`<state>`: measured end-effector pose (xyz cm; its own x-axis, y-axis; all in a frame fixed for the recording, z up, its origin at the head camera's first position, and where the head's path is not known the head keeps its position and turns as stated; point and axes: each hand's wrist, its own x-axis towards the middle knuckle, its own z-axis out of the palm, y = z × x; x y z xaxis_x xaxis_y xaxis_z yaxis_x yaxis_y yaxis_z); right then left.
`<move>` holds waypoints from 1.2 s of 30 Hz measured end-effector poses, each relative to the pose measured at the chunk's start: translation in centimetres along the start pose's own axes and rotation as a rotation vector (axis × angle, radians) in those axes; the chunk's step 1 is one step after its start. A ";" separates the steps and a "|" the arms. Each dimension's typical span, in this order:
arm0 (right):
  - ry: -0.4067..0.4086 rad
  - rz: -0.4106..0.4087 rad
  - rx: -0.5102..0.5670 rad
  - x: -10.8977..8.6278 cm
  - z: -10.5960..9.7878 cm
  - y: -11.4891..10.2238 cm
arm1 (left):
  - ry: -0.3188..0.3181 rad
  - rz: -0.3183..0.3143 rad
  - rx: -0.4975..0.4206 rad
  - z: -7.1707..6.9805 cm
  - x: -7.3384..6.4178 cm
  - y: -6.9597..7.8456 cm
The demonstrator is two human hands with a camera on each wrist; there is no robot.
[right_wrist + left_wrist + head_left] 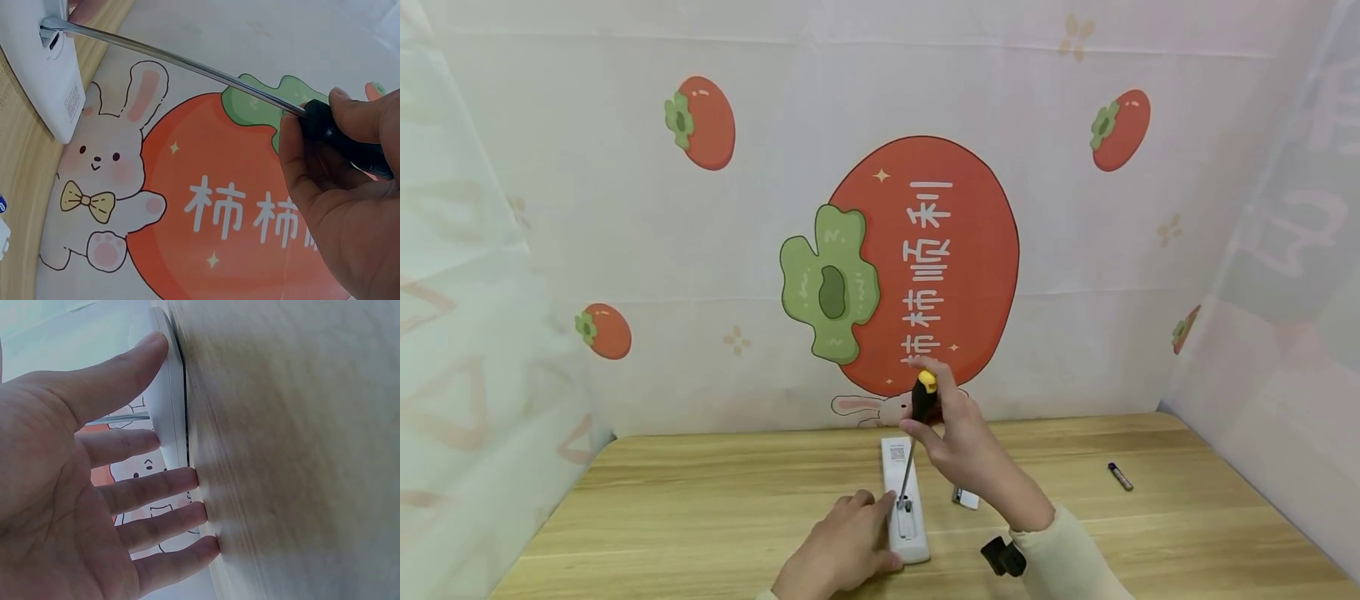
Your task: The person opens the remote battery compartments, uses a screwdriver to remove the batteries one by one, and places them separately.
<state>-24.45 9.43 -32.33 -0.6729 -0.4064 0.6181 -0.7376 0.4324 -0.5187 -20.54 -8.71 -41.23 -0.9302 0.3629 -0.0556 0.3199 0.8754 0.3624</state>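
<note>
A white remote control (pixel 895 467) lies on the table, back side up, its small battery compartment (pixel 906 521) exposed. My right hand (pixel 962 437) grips a screwdriver (pixel 181 62) by its black and yellow handle. The shaft slants down, and its flat tip (pixel 55 25) sits in the end of the compartment. Beside the remote, my left hand (pixel 850 537) touches its left side with thumb and index finger. In the left wrist view those fingers (pixel 134 445) are fairly straight, and the other fingertips rest on the table.
Right of the remote lies a small white piece (pixel 967 499) with a dark part at its edge. A battery (pixel 1120 477) lies farther right on the wooden table (pixel 700 500). A black object (pixel 1003 557) is near my right sleeve. A printed cloth (pixel 760 208) hangs behind.
</note>
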 end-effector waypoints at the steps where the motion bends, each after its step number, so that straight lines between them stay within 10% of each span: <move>1: 0.001 -0.002 0.006 0.0 0.0 0.0 | 0.000 -0.002 0.000 0.0 0.0 0.0; 23: 0.100 0.027 0.026 -1.5 -3.1 0.4 | 0.010 -0.034 -0.016 0.2 -0.1 0.5; 36: 0.164 0.240 -0.042 -3.7 -5.6 2.6 | 0.009 -0.057 -0.042 0.3 -0.3 0.5</move>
<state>-23.61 16.58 -32.65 -0.8070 -0.1546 0.5699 -0.5534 0.5350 -0.6384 -20.04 -8.31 -41.27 -0.9483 0.3098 -0.0687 0.2588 0.8804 0.3975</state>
